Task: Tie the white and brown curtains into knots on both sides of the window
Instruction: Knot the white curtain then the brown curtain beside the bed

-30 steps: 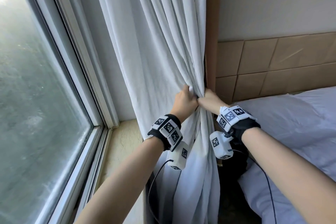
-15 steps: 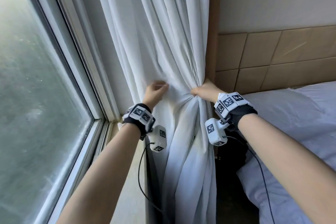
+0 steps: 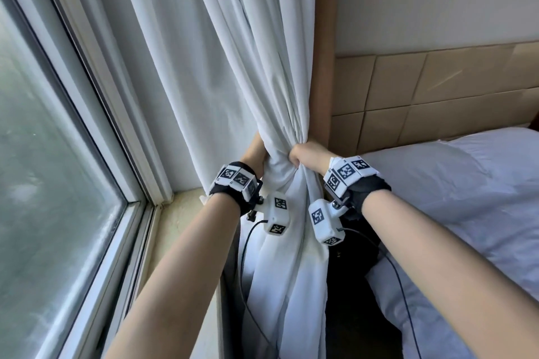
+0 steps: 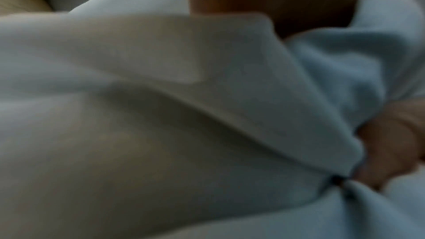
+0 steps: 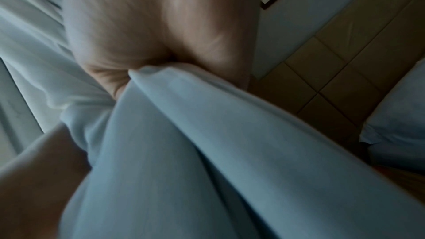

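the white curtain (image 3: 233, 72) hangs at the window's right edge, bunched at sill height, with the brown curtain (image 3: 325, 52) only a strip behind it. the right hand (image 3: 306, 156) is fisted round the gather; the left hand (image 3: 256, 154) reaches behind the folds, its fingers hidden, so i cannot tell their grip. both wrist views are blurred cloth.

Daylight comes through a large window (image 3: 49, 183) with a pale frame, above a beige sill (image 3: 180, 230). To the right — a cream wall (image 3: 437, 2) over tan padded headboard panels (image 3: 437, 96), and a bed (image 3: 466, 198) in white linen.
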The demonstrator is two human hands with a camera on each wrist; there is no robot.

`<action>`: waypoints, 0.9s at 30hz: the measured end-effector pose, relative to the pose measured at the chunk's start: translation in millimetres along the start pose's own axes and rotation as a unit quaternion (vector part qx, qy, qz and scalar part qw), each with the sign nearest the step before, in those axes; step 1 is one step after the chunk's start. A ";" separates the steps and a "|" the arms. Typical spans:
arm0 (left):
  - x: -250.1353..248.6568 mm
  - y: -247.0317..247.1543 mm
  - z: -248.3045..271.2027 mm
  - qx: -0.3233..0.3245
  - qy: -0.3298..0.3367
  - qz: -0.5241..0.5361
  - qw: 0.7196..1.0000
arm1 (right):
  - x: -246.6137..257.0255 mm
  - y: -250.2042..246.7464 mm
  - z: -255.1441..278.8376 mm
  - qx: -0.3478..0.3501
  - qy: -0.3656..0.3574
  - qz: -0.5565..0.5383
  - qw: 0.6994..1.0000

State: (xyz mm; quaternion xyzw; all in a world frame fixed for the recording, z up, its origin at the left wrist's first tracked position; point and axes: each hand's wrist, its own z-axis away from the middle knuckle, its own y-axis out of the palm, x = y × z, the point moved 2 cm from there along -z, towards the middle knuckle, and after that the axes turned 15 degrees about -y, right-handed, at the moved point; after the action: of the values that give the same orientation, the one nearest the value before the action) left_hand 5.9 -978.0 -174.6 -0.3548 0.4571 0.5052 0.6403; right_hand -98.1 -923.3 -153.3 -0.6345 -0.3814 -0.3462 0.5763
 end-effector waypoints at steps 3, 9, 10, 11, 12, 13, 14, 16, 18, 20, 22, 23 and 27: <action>-2.1 -0.9 -2.5 -0.009 0.046 -0.006 0.999 | -1.8 -4.4 -2.1 -0.013 0.002 0.001 1.000; 3.0 -26.5 3.1 -0.160 0.115 0.068 0.978 | -8.0 -3.0 0.2 -0.034 0.001 -0.013 0.999; 5.4 -33.9 2.7 -0.195 0.122 0.078 0.970 | -9.3 -4.1 0.2 -0.042 -0.012 -0.017 0.999; 8.6 -41.4 3.5 -0.228 0.130 0.083 0.961 | -11.8 -5.2 -0.7 -0.055 -0.022 -0.021 0.998; 11.2 -48.4 3.6 -0.263 0.144 0.076 0.951 | -14.5 -6.9 -2.0 -0.069 -0.031 -0.025 0.997; 15.3 -54.5 4.6 -0.298 0.163 0.058 0.939 | -17.9 -7.2 -2.4 -0.085 -0.035 -0.024 0.995; 19.7 -58.3 7.1 -0.330 0.191 0.038 0.924 | -22.3 -7.4 -3.9 -0.102 -0.042 -0.018 0.994; 29.8 -56.4 17.3 -0.366 0.262 -0.003 0.893 | -29.8 -5.1 -5.8 -0.136 -0.041 0.032 0.989; 38.5 -49.9 29.5 -0.383 0.340 -0.046 0.858 | -29.8 -0.1 -4.5 -0.159 -0.032 0.090 0.983; 43.1 -44.5 38.4 -0.385 0.370 -0.057 0.844 | -26.7 5.6 -2.1 -0.163 -0.034 0.127 0.978; 42.3 -36.5 47.0 -0.344 0.369 -0.044 0.862 | -26.5 8.4 -0.9 -0.155 -0.037 0.160 0.974; 40.2 -29.3 49.3 -0.308 0.373 -0.063 0.873 | -26.0 8.6 0.1 -0.151 -0.038 0.176 0.972; 30.3 2.9 57.8 -0.174 0.343 -0.218 0.897 | -23.4 13.1 4.5 -0.107 -0.039 0.180 0.977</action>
State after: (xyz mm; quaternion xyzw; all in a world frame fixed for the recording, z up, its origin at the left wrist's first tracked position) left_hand 18.4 -914.6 -184.1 -0.7028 0.4644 0.2713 0.4656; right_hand -97.5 -921.4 -180.5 -0.7639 -0.2441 -0.2506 0.5423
